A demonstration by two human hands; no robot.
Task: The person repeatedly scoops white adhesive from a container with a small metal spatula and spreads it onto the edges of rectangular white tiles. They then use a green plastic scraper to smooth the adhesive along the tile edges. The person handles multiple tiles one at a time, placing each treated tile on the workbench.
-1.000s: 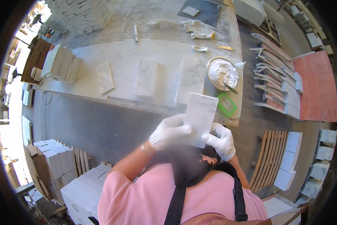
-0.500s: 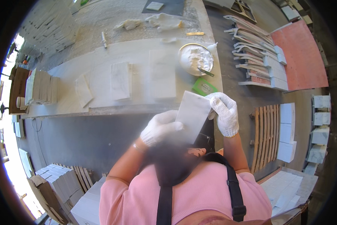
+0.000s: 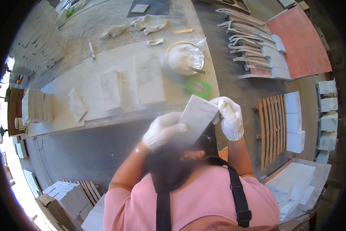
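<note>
A pale rectangular marble tile is held tilted in front of my chest. My left hand, in a white knit glove, is closed on its left edge with the thumb over the face. At the tile's upper right corner, my gloved right hand pinches the edge; whether anything small is also in those fingers is hidden. Just beyond the tile lies a green rectangular block on the worktable. Behind it stands a round tub of white paste with a putty knife sticking out.
The worktable carries more marble tiles, an upright tile stack and crumpled gloves. A wooden pallet and white boxes stand to the right. More boxes sit behind on the left.
The view has shifted, so the table and its things appear farther left. Both hands keep hold of the tile, which has barely moved.
</note>
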